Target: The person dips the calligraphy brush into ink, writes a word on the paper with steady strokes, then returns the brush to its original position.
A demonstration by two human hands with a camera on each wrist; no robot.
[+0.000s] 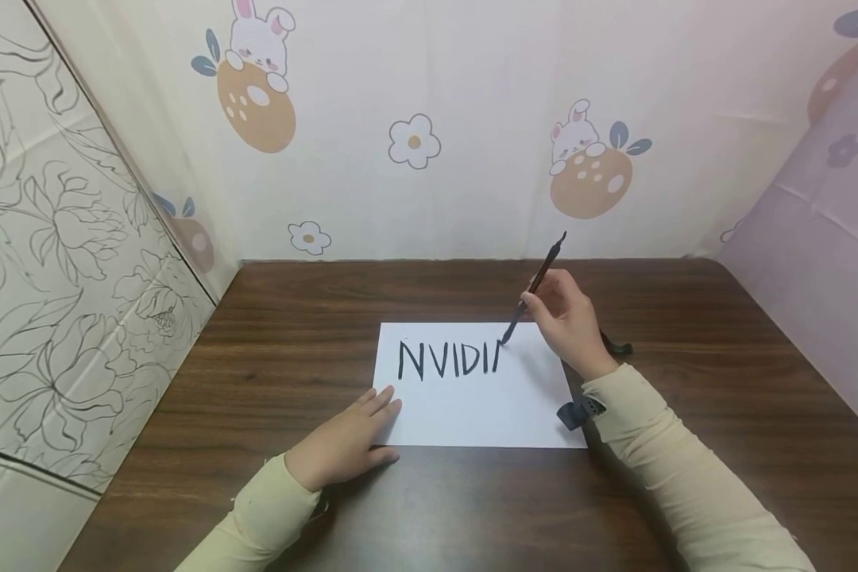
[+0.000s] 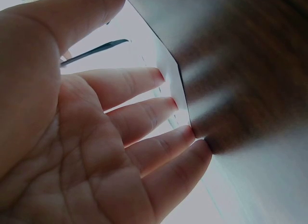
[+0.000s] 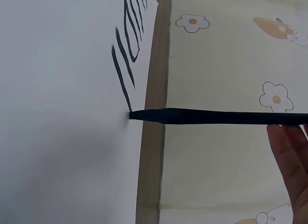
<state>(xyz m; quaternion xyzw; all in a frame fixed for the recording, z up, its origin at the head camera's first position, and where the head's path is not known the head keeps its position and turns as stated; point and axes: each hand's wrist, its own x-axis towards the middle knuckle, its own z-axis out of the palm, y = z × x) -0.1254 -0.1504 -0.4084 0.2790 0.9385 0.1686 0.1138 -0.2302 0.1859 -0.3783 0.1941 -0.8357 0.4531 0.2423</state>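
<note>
A white sheet of paper [image 1: 472,417] lies on the wooden table, with black letters [image 1: 446,360] reading NVIDI and one more slanted stroke. My right hand [image 1: 570,322] pinches a slim dark writing brush [image 1: 539,283] above the sheet's upper right. In the right wrist view the brush tip [image 3: 133,115] meets the end of that last stroke. My left hand [image 1: 346,437] rests at the sheet's left edge, fingers extended and spread over its margin, thumb near the lower left corner. The left wrist view shows its palm [image 2: 91,156] with nothing held.
The brown table [image 1: 257,342] reaches back to a patterned curtain [image 1: 472,191] with rabbits and flowers. At the left stands a panel [image 1: 64,238] with floral line drawings. A dark wrist strap [image 1: 579,413] sits by the right cuff, over the sheet's right edge.
</note>
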